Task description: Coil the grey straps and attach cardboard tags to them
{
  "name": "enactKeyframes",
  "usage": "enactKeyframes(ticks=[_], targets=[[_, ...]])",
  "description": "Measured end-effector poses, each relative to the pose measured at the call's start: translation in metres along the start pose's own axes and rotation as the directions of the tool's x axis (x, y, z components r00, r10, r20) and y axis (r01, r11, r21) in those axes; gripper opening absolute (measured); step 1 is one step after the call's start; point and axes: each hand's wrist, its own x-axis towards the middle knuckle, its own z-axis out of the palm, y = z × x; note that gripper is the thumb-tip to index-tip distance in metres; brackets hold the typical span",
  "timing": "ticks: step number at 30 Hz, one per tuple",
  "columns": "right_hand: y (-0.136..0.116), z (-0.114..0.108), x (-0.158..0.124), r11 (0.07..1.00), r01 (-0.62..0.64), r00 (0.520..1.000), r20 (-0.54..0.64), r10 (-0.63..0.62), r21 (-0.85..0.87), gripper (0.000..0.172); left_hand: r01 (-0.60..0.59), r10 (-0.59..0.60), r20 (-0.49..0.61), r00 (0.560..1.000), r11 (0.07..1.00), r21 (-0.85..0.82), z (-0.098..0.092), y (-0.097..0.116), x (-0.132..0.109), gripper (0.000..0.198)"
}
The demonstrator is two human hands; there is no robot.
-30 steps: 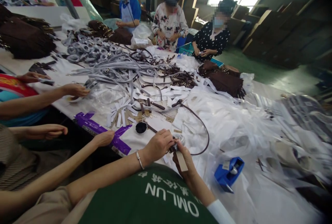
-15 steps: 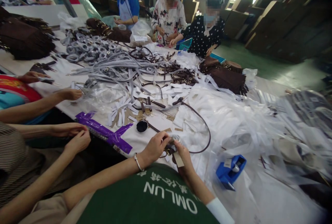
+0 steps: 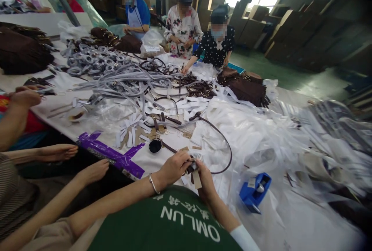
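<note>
The person's left hand [image 3: 173,167], wearing a bangle [image 3: 154,184], is closing in a narrow pinch on a metal strap fitting [image 3: 191,167] at the near edge of the white-covered worktable [image 3: 148,161]. The right hand [image 3: 205,181] is coming in from the right in an equally narrow grip, its fingers pressing at the upper end of a kraft hang tag [image 3: 197,180], which is hanging below the fitting; the fitting is partly hidden by the fingers.

From the grip, one dark brown leather strap [image 3: 223,136] is running right, then curving far and back left, its long axis bowing in a single open loop. The right hand is the nearer to that loop.

Count in view: two hands of the person, one fitting, one tag, one blue tape dispenser [image 3: 255,192] lying near right, one purple strip [image 3: 109,154] to the left, and two piles of brown fringed bags, one far right [image 3: 245,90], one far left [image 3: 20,51]. Grey strap coils [image 3: 87,59] are lying in too many turns to count.

Three co-workers' hands are resting at near left [image 3: 93,172], [image 3: 56,152], [image 3: 24,97], and are not touching the strap. Three standing co-workers are working across the table: blue shirt [image 3: 136,12], floral blouse [image 3: 183,22], dotted blouse [image 3: 216,41].
</note>
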Motion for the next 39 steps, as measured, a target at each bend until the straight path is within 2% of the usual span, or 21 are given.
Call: enactKeyframes(ticks=[3,6,8,11,14,16,19,21,24,26,27,29,31,33,34,36,38,39], targets=[[-0.005,0.003,-0.008,0.975,-0.091,0.986,0.158,0.060,0.201,0.024,0.059,-0.059,-0.044,0.997,0.998,0.004,-0.002,-0.003,0.000,0.013],[-0.003,0.004,-0.011,0.974,-0.080,0.961,0.277,0.019,0.212,0.022,0.101,-0.103,-0.089,0.991,0.995,-0.025,-0.005,-0.004,-0.001,0.013],[0.002,0.004,-0.010,0.985,-0.031,0.971,0.237,-0.010,0.167,0.023,0.094,-0.098,-0.080,0.992,0.995,-0.044,-0.005,-0.003,-0.002,0.011],[0.012,0.001,-0.005,0.995,-0.002,0.995,0.104,-0.008,0.103,0.027,0.086,-0.090,-0.042,0.995,0.993,-0.080,-0.001,-0.002,-0.006,0.011],[0.017,-0.003,-0.001,0.994,-0.029,0.998,0.059,0.023,0.101,0.028,0.158,-0.168,-0.030,0.985,0.964,-0.215,0.002,-0.004,-0.009,0.012],[0.016,-0.004,0.000,0.993,-0.041,0.998,0.061,0.035,0.112,0.022,0.267,-0.284,0.013,0.959,0.880,-0.392,0.004,-0.007,-0.010,0.010],[0.013,-0.003,0.000,0.991,-0.058,0.996,0.074,0.050,0.121,0.020,0.416,-0.426,0.144,0.893,0.662,-0.624,0.002,-0.009,-0.010,0.017],[0.012,-0.002,-0.001,0.988,-0.069,0.995,0.076,0.059,0.137,0.022,0.452,-0.430,0.222,0.875,0.561,-0.694,-0.001,-0.009,-0.008,0.022],[0.009,0.001,-0.001,0.981,-0.061,0.997,0.053,0.052,0.186,0.023,0.468,-0.350,0.324,0.879,0.498,-0.731,-0.006,-0.007,-0.004,0.033],[0.008,0.002,-0.001,0.981,-0.047,0.998,0.049,0.038,0.190,0.025,0.476,-0.365,0.321,0.874,0.512,-0.715,-0.007,-0.005,-0.001,0.033],[0.007,0.003,-0.001,0.983,-0.045,0.998,0.050,0.037,0.177,0.026,0.475,-0.395,0.287,0.872,0.548,-0.689,-0.007,-0.004,0.000,0.031],[0.005,0.003,0.000,0.990,-0.064,0.997,0.044,0.059,0.125,0.031,0.439,-0.435,0.154,0.887,0.691,-0.575,-0.006,-0.001,0.001,0.024],[0.003,0.002,0.001,0.996,-0.083,0.996,0.020,0.083,0.027,0.038,0.331,-0.351,0.022,0.936,0.857,-0.394,-0.006,0.002,0.001,0.020],[0.004,-0.001,0.004,0.992,-0.083,0.997,-0.009,0.083,-0.093,0.041,0.189,-0.201,-0.026,0.979,0.953,-0.238,-0.006,0.005,0.000,0.019],[0.005,-0.004,0.005,0.986,-0.079,0.997,-0.028,0.076,-0.144,0.042,0.152,-0.159,-0.022,0.987,0.967,-0.202,-0.006,0.006,-0.001,0.018],[0.008,-0.009,0.009,0.979,-0.065,0.997,-0.064,0.053,-0.193,0.041,0.183,-0.187,0.001,0.982,0.960,-0.212,-0.004,0.005,-0.002,0.017],[0.011,-0.013,0.011,0.978,-0.053,0.995,-0.090,0.036,-0.202,0.041,0.319,-0.321,0.044,0.946,0.897,-0.306,0.000,0.003,-0.003,0.016],[0.013,-0.014,0.011,0.978,-0.047,0.995,-0.091,0.029,-0.201,0.040,0.394,-0.393,0.085,0.916,0.837,-0.379,0.003,0.000,-0.003,0.017]])
